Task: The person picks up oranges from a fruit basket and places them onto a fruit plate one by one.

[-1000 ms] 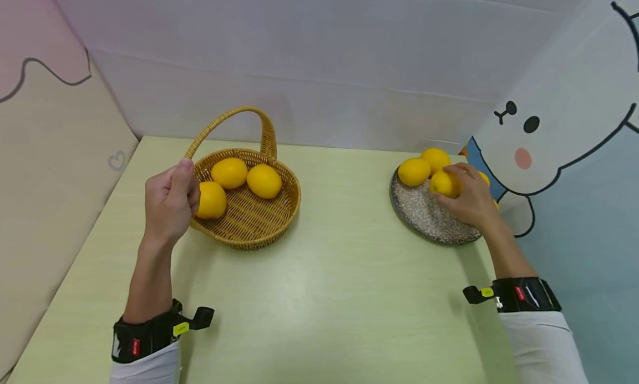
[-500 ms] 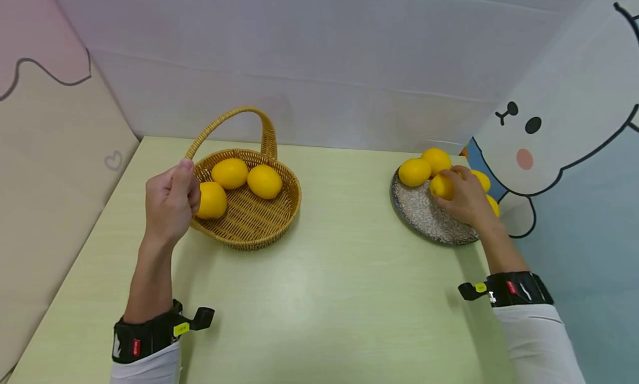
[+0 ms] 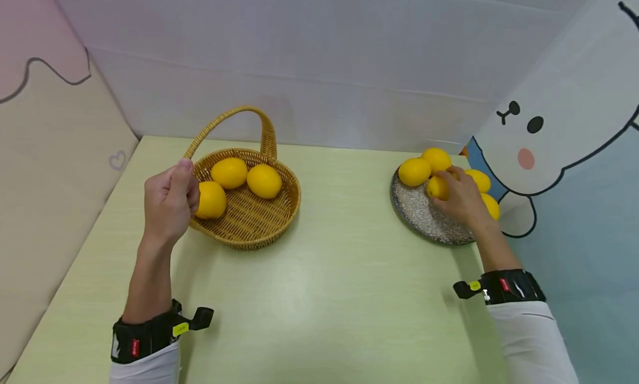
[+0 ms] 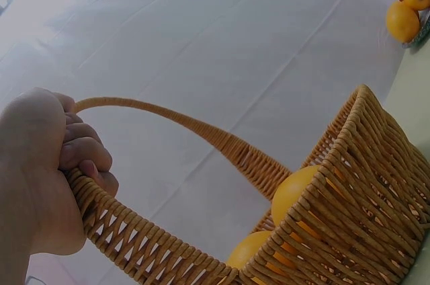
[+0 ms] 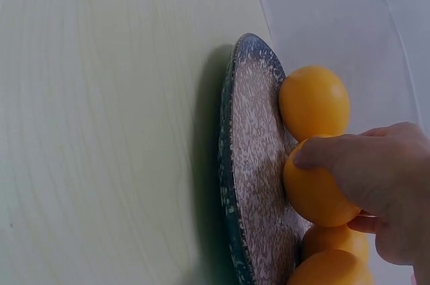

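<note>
- Head view: your left hand grips the basket rim; your right hand grasps a lemon on the plate, far right of the basket.
- Left wrist view: fingers curl round the rim.
- Right wrist view: lemon's long axis runs along the plate face.

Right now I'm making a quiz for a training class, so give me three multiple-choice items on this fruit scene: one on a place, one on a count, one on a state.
1. Where does the left hand grip the wicker basket?
A. its near rim
B. the top of its handle
C. its far rim

2. How many yellow fruits lie in the basket?
A. one
B. three
C. six

3. What is the right hand doing?
A. resting flat on the table
B. holding a fruit over the basket
C. gripping a fruit on the speckled plate

Answers:
1 A: the left wrist view shows fingers curled round the rim beside the handle's base.
2 B: the head view shows three inside.
3 C: fingers wrap round the fruit, which touches the plate.
</note>
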Demonstrator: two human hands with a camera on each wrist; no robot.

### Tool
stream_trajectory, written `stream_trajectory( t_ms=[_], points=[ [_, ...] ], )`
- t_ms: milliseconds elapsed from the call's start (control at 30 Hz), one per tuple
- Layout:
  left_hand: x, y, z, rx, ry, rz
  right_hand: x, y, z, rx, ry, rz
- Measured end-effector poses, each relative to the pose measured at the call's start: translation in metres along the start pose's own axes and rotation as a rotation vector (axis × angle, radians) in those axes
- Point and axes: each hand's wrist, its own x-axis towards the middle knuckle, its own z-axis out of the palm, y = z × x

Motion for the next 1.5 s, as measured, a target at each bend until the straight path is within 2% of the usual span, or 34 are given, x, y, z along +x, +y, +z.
stream_trajectory(
  t_ms=[400, 733, 867, 1100, 1400, 1500],
  points=[
    [-0.001, -0.002, -0.001, -0.016, -0.013, 0.010, -0.002, -0.002, 0.001, -0.042, -0.005, -0.001],
    [-0.002, 0.000, 0.000, -0.023, -0.013, 0.020, -0.003, -0.002, 0.001, -0.009, 0.007, 0.011],
    [-0.003, 0.000, -0.001, -0.010, -0.009, 0.022, -0.004, -0.004, -0.003, 0.025, 0.018, 0.014],
    [-0.003, 0.000, -0.001, -0.009, -0.013, 0.022, -0.007, -0.009, -0.015, 0.063, -0.014, 0.063],
    [-0.003, -0.002, -0.002, -0.011, -0.014, 0.023, -0.009, -0.019, -0.027, 0.027, 0.032, 0.012],
    [-0.003, -0.002, -0.002, -0.003, -0.012, 0.023, -0.009, -0.021, -0.028, 0.030, 0.019, 0.017]
  ],
)
